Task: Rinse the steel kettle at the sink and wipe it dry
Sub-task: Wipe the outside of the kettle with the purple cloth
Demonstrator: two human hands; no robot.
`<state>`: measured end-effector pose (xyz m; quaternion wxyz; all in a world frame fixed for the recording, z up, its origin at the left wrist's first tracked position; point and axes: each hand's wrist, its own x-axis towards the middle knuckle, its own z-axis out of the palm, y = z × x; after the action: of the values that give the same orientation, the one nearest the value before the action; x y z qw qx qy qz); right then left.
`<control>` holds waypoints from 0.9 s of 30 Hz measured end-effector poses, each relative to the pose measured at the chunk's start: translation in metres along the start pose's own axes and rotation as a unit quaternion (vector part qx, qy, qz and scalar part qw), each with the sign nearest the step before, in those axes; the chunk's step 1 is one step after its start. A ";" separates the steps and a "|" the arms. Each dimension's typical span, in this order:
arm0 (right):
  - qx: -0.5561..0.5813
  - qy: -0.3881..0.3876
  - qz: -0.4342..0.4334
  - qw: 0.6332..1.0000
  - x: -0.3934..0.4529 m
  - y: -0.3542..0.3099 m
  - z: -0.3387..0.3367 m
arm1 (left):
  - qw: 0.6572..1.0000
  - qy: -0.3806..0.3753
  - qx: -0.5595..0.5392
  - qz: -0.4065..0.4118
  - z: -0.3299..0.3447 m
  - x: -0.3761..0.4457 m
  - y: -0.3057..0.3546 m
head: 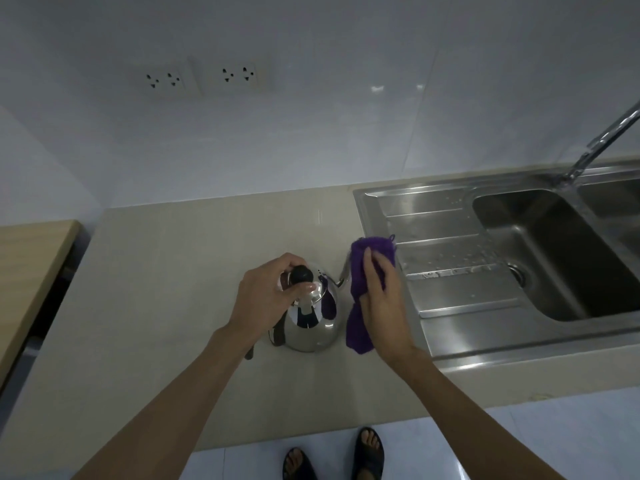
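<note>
The shiny steel kettle (311,323) stands upright on the beige counter (156,289), just left of the sink. My left hand (266,296) grips the black knob of its lid from above. My right hand (381,292) holds a purple cloth (360,271) pressed against the kettle's spout on its right side; the cloth hangs down to the counter. The spout is mostly hidden behind the cloth.
The steel sink (450,306) with its ribbed drainboard and deep basin (561,258) lies to the right, with drops on the drainboard. A faucet (595,147) arches over the basin. Wall sockets (201,77) sit above. A wooden surface (31,258) adjoins the counter at far left.
</note>
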<state>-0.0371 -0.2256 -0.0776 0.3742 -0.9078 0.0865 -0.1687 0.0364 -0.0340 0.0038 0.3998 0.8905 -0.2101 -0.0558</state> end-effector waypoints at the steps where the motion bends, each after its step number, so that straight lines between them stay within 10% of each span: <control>1: -0.014 0.005 0.012 1.000 0.003 -0.003 0.005 | 1.000 -0.001 0.001 0.001 0.001 0.000 -0.001; 27: 0.119 -0.157 0.241 0.950 -0.008 0.012 0.039 | 0.999 -0.007 -0.049 -0.010 0.005 0.001 -0.007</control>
<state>-0.0301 -0.2066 -0.1144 0.5179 -0.8238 0.2221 0.0619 0.0386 -0.0338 -0.0041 0.4410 0.8714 -0.2007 -0.0765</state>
